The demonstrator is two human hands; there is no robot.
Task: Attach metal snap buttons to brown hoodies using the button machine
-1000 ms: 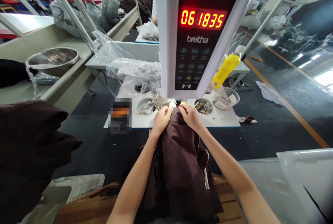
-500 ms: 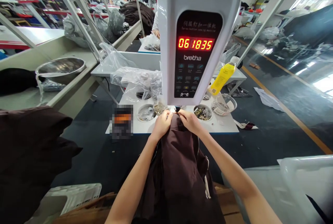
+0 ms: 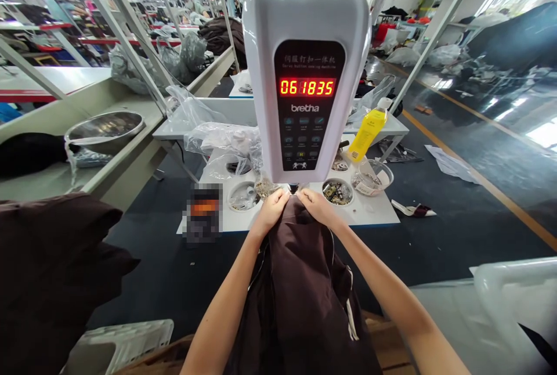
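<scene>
My left hand [image 3: 275, 205] pinches the upper left edge of a dark brown garment [image 3: 300, 264]. On the opposite edge my right hand [image 3: 314, 206] has its fingers closed on the same cloth. Both hands are close under the head of a white button machine [image 3: 304, 85], whose red display reads 061835. The garment hangs from my hands down toward my lap, with a pale strip showing at its right side. Exactly where the cloth meets the machine's working point is hidden by the head and my fingers.
Round wells in the white table [image 3: 374, 212] hold metal fasteners [image 3: 337, 192] and plastic bags. A clear tub [image 3: 372, 177] and a yellow bottle [image 3: 369, 131] stand to the right. At left are a steel bowl [image 3: 104, 125] and piled brown cloth [image 3: 56, 270].
The view has shifted, so the machine head appears further left and its top edge shows lower. My hands keep their hold on the garment; the display number is the same.
</scene>
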